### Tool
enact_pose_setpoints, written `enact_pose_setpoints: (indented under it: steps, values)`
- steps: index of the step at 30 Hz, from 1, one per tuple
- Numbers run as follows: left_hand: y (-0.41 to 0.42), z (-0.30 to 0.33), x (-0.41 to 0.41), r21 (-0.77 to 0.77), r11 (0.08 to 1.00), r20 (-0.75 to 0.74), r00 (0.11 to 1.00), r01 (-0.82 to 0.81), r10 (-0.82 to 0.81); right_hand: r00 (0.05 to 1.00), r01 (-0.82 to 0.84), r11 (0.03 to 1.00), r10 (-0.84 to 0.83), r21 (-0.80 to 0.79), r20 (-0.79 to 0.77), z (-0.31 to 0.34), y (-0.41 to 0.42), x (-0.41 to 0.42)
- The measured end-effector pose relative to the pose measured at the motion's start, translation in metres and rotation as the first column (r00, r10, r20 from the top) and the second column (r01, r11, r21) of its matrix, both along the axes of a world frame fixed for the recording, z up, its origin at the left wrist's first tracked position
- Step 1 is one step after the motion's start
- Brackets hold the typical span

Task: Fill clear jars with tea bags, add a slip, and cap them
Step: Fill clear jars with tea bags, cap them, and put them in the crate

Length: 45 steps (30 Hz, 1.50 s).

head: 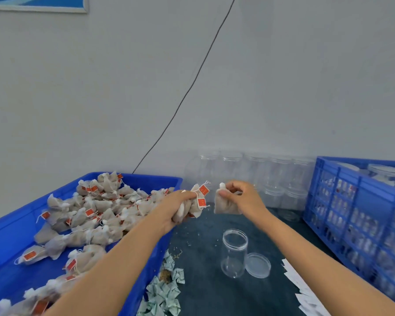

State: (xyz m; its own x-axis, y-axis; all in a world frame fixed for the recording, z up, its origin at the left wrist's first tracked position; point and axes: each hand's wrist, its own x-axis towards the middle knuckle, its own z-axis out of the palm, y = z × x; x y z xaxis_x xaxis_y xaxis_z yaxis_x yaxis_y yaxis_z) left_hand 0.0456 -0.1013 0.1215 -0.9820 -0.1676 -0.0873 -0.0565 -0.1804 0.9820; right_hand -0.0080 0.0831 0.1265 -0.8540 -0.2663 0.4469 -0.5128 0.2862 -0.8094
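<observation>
My left hand (pixel 177 207) grips a bunch of tea bags (pixel 197 201) with red tags, held above the right rim of the blue tray (pixel 146 265). Just to its right, my right hand (pixel 242 197) pinches a single tea bag (pixel 225 205) by its top. Both hands hover over the dark table. Below them stands an open clear jar (pixel 234 253), upright and with nothing visible inside. Its clear lid (pixel 258 265) leans against the jar's right side. White paper slips (pixel 303 290) lie fanned out at the lower right.
The blue tray holds several loose tea bags (pixel 89 215). A row of empty clear jars (pixel 255 172) lines the wall behind. A blue crate (pixel 356 215) with capped jars stands on the right. Small green-white packets (pixel 164 290) lie beside the tray. A black cable (pixel 192 87) runs down the wall.
</observation>
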Motion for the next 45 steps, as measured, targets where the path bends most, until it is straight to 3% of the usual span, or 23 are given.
enact_pose_setpoints:
  steps: [5,12,21,26,31,34,39,41,43,45]
  values:
    - [0.041,-0.009,-0.019,0.080,0.996,0.054,0.998,-0.047,0.043,0.998,0.069,0.989,-0.070,0.128,0.005,-0.021,0.043,-0.004]
    - [0.082,-0.044,-0.034,0.110,0.956,0.000,0.962,-0.270,0.272,0.998,0.065,0.982,-0.067,0.179,0.008,-0.050,0.059,-0.001]
    - [0.082,-0.076,-0.037,0.261,0.860,-0.012,0.889,-0.439,0.457,0.989,0.038,0.782,0.060,0.622,-0.136,-0.054,0.060,-0.007]
    - [0.087,-0.077,-0.045,0.276,0.868,-0.057,0.895,-0.413,0.443,0.983,0.019,0.600,0.134,0.800,-0.124,-0.058,0.053,-0.016]
    - [0.089,-0.082,-0.052,0.177,0.926,-0.146,0.921,-0.334,0.360,0.985,-0.152,0.495,0.145,0.856,0.091,-0.052,0.040,-0.021]
    - [0.088,-0.085,-0.054,0.156,0.945,-0.178,0.933,-0.286,0.312,0.977,-0.198,0.360,0.143,0.912,0.156,-0.046,0.037,-0.022]
    - [0.091,-0.091,-0.057,0.164,0.960,-0.183,0.949,-0.228,0.257,0.979,-0.077,0.371,0.205,0.925,-0.001,-0.044,0.036,-0.016]
    - [0.093,-0.093,-0.057,0.166,0.961,-0.175,0.952,-0.221,0.250,0.967,-0.030,0.322,0.249,0.946,-0.055,-0.048,0.035,-0.015]
    - [0.094,-0.095,-0.056,0.164,0.963,-0.173,0.955,-0.212,0.240,0.965,-0.036,0.272,0.260,0.962,-0.037,-0.054,0.034,-0.013]
    - [0.092,-0.097,-0.055,0.144,0.968,-0.180,0.957,-0.203,0.228,0.967,-0.056,0.281,0.254,0.958,-0.018,-0.059,0.034,-0.014]
